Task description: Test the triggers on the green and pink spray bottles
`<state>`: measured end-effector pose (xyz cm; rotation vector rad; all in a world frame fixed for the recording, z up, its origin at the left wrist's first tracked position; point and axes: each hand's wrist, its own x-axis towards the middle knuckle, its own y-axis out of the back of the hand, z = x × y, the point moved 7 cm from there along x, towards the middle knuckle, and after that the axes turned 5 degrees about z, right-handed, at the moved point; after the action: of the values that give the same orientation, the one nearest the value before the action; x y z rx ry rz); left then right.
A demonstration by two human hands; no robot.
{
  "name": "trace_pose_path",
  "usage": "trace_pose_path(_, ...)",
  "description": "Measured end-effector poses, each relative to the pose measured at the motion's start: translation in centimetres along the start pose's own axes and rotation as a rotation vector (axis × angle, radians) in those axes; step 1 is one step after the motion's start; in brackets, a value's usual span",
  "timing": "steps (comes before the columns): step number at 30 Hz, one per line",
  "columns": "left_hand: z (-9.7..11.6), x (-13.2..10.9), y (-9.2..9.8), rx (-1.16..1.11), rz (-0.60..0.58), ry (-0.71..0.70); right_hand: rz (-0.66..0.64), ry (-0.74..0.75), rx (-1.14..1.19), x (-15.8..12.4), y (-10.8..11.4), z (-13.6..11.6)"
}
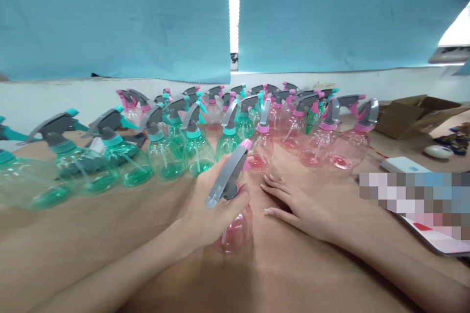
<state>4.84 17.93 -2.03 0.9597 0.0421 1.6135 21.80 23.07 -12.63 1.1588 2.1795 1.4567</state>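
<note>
My left hand [216, 195] is wrapped round the neck of a pink spray bottle [235, 234] with a grey trigger head and pink nozzle. That bottle stands close in front of me, its lower body showing beneath the fingers. To its right, my right hand [293, 200] lies on the brown table [301, 274] with fingers stretched out, holding nothing. Just beyond the hands stands another pink spray bottle [261, 149], beside a green spray bottle [198, 154]. The fingertips of the left hand are partly hidden behind the bottle's head.
Several green bottles [167, 159] line the left, and several pink bottles [317, 146] the right, with more behind. At right are an open cardboard box [404, 117], a white mouse [438, 152], a white box [406, 165] and a partly blurred-out flat device [440, 239]. Blue curtains [117, 19] hang behind.
</note>
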Motion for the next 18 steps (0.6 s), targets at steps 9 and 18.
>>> trace_pose_path(9, -0.57, -0.19, 0.12, 0.032, 0.015, 0.020, 0.006, -0.005, -0.001, -0.11, -0.07, 0.11)
trace_pose_path(18, 0.17, 0.10, -0.15, 0.002, -0.032, 0.012, 0.034, 0.006, -0.007, -0.18, -0.12, 0.32)
